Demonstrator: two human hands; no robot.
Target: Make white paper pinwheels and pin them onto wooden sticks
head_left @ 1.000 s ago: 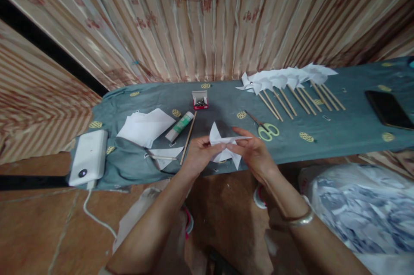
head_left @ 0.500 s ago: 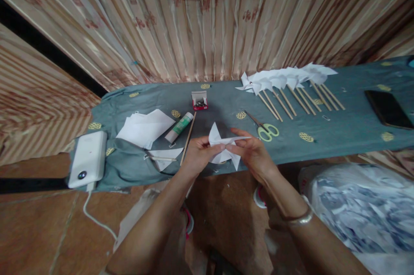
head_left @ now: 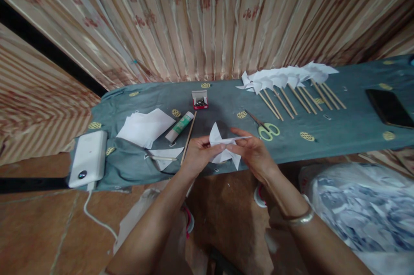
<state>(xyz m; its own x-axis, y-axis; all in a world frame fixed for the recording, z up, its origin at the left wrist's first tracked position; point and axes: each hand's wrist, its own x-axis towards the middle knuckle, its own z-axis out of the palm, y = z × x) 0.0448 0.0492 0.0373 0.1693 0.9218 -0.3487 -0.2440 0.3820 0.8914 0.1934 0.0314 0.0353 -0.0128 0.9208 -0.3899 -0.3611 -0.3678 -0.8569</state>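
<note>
A white paper pinwheel point(head_left: 234, 160) with pointed blades is held between both hands above the front edge of the cloth-covered table. My left hand point(head_left: 202, 154) pinches its left side, thumb over the centre. From the right, my right hand point(head_left: 254, 154) grips it with the thumb near the middle and fingers behind the paper. Just left of my left hand lies a wooden stick point(head_left: 188, 137), with a glue stick point(head_left: 180, 127) beside it. Green-handled scissors point(head_left: 268, 131) rest beyond my right hand. A small red box point(head_left: 200, 102) of metal pins stands open behind the pinwheel.
Finished pinwheels point(head_left: 287, 78) on sticks lie in a row at the back right. White paper sheets point(head_left: 145, 128), a pencil point(head_left: 161, 158) on a paper piece and a white power bank point(head_left: 88, 158) with a cable occupy the left. A phone point(head_left: 388, 106) lies far right; a filled plastic bag point(head_left: 362, 210) stands below.
</note>
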